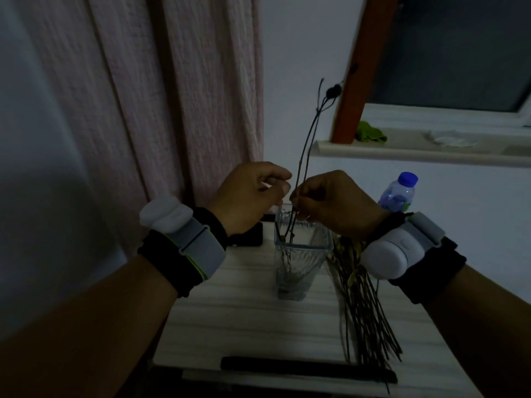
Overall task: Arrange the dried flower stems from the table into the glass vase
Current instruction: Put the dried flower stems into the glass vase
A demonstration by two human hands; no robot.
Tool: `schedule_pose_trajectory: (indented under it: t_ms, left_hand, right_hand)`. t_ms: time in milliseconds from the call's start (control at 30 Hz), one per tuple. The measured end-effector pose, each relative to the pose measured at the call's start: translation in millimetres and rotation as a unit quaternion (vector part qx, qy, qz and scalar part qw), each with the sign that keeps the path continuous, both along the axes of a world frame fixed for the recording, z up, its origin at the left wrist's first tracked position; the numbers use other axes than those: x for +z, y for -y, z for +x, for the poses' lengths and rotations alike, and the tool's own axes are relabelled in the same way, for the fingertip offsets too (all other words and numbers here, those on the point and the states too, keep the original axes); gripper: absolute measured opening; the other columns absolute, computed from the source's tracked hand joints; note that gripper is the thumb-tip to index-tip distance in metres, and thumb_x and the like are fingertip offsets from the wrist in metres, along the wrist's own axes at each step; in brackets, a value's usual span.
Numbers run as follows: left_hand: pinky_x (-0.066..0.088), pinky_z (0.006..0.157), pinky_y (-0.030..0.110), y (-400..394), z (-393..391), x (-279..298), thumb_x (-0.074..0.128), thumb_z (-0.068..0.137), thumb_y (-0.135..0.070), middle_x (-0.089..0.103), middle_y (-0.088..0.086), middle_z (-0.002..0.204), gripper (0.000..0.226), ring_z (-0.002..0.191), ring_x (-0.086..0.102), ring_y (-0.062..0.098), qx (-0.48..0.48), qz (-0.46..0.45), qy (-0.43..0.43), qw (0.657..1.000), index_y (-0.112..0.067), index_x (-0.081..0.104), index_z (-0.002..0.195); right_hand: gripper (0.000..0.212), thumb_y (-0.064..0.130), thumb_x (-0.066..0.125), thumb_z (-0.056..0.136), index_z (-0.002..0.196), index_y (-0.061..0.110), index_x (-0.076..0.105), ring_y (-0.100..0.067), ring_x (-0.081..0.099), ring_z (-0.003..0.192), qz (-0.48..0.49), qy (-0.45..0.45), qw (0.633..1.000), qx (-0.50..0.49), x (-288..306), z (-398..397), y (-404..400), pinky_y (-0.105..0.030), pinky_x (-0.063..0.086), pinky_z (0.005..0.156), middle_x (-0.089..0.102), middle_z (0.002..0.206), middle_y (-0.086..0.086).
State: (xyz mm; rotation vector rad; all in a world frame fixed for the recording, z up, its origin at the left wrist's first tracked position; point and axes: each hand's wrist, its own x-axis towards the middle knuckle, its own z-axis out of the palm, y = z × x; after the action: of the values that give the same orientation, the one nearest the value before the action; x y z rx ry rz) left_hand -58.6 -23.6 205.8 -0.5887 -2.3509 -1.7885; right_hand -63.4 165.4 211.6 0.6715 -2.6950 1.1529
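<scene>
Where the right hand (330, 202) pinches it between thumb and fingertips just above the vase mouth, a thin dark dried stem (309, 139) stands nearly upright, its long axis running from inside the glass vase (298, 262) up to a small dark head near the top, leaning slightly right. The left hand (250, 193) is curled close beside the same stems, thumb and forefinger drawn together; whether it actually grips a stem is hard to tell in the dim light. At least two stems seem to rise together, though they merge into one line for much of their length. Their lower ends sit in the vase, blurred by the ribbed glass. The vase stands upright on the pale striped table (244, 320). Just right of it a bundle of dried stems (362, 311) lies flat, cut ends towards the camera, its flower end hidden beneath the right wrist. Both wrists carry white strapped devices. A plastic bottle with a blue cap (399, 192) is partly hidden behind the right hand. A long dark object (307, 369) lies along the near table edge, unclear in shape.
</scene>
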Motion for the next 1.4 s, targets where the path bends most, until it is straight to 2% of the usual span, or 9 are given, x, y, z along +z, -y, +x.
schedule_pose_trajectory:
  t_ms: [133,300,500,700,800,933,1067,1233,1400]
  left_hand:
    - [0.05,0.062,0.014,-0.1,1.8,3.7,0.064,0.091,-0.01,0.07,0.01,0.098,0.022,0.074,0.067,0.008,-0.017,0.018,0.004,1.0,-0.012,0.067,0.113]
    - [0.05,0.063,0.015,-2.1,1.9,2.8,0.066,0.09,-0.01,0.073,0.014,0.094,0.019,0.075,0.067,0.013,-0.02,0.016,-0.005,1.0,-0.013,0.07,0.108]
    - [0.051,0.064,0.018,-2.4,0.3,-5.9,0.063,0.091,-0.007,0.075,0.004,0.089,0.013,0.072,0.067,0.009,-0.027,-0.006,-0.001,1.0,-0.013,0.072,0.098]
    - [0.051,0.064,0.016,1.3,-0.6,-17.0,0.064,0.09,-0.007,0.073,0.002,0.086,0.011,0.071,0.067,0.004,-0.027,-0.009,0.013,1.0,-0.012,0.072,0.097]
    - [0.053,0.071,0.015,3.7,-0.3,-21.2,0.065,0.089,-0.007,0.073,-0.004,0.089,0.013,0.078,0.068,0.001,-0.023,-0.016,0.0,1.0,-0.012,0.073,0.098]
    - [0.052,0.085,0.016,7.0,-2.2,-27.8,0.067,0.089,-0.011,0.072,-0.008,0.093,0.015,0.09,0.067,0.004,-0.013,-0.076,-0.035,0.996,-0.02,0.073,0.099]
    - [0.049,0.083,0.012,8.9,-3.3,-33.5,0.067,0.089,-0.012,0.066,-0.019,0.088,0.014,0.086,0.063,-0.005,-0.009,-0.098,-0.051,0.994,-0.019,0.074,0.098]
    - [0.045,0.075,0.012,10.5,-4.6,-38.2,0.067,0.089,-0.013,0.063,-0.018,0.08,0.011,0.074,0.058,-0.007,-0.004,-0.121,-0.062,0.991,-0.023,0.072,0.088]
    - [0.042,0.073,0.004,10.9,-3.1,-43.5,0.066,0.089,-0.01,0.062,-0.019,0.08,0.011,0.073,0.058,-0.012,-0.01,-0.119,-0.053,0.991,-0.019,0.071,0.086]
  right_hand:
    - [0.008,0.01,0.068,0.089,0.09,0.007,0.076,-0.013,0.072,0.072,0.072,0.034,0.997,0.022,-9.2,-4.8,1.8,-0.028,0.059,0.074,0.075,0.08,-0.006]
    - [0.01,0.009,0.067,0.088,0.092,0.009,0.076,-0.008,0.069,0.068,0.139,0.048,0.989,0.035,-13.7,-6.9,5.9,-0.024,0.056,0.07,0.075,0.08,-0.004]
    - [0.012,0.007,0.067,0.087,0.094,0.005,0.076,-0.01,0.072,0.072,0.155,0.079,0.984,0.039,-14.8,-6.8,8.6,-0.027,0.058,0.074,0.076,0.082,-0.006]
    - [0.015,0.009,0.068,0.088,0.101,0.008,0.076,-0.013,0.07,0.076,0.174,0.073,0.981,0.041,-16.0,-6.1,10.0,-0.026,0.057,0.078,0.076,0.091,-0.007]
    - [0.015,0.009,0.068,0.088,0.1,0.009,0.076,-0.007,0.068,0.071,0.176,0.07,0.981,0.043,-15.6,-4.7,10.2,-0.023,0.056,0.075,0.076,0.09,-0.005]
    - [0.017,0.01,0.067,0.088,0.102,0.009,0.076,-0.003,0.067,0.069,0.189,0.062,0.979,0.045,-15.5,-3.2,10.7,-0.019,0.056,0.075,0.076,0.091,-0.004]
    - [0.013,0.01,0.067,0.087,0.096,0.009,0.077,-0.009,0.069,0.074,0.193,0.053,0.979,0.043,-14.3,-1.2,11.3,-0.024,0.057,0.077,0.076,0.088,-0.003]
    - [0.011,0.01,0.067,0.087,0.093,0.011,0.077,-0.005,0.068,0.071,0.194,0.053,0.979,0.041,-14.7,-0.7,11.0,-0.018,0.054,0.073,0.076,0.085,-0.001]
    - [0.01,0.011,0.068,0.087,0.091,0.014,0.077,-0.006,0.069,0.072,0.186,0.055,0.98,0.044,-15.5,0.4,10.2,-0.016,0.053,0.073,0.076,0.087,-0.001]
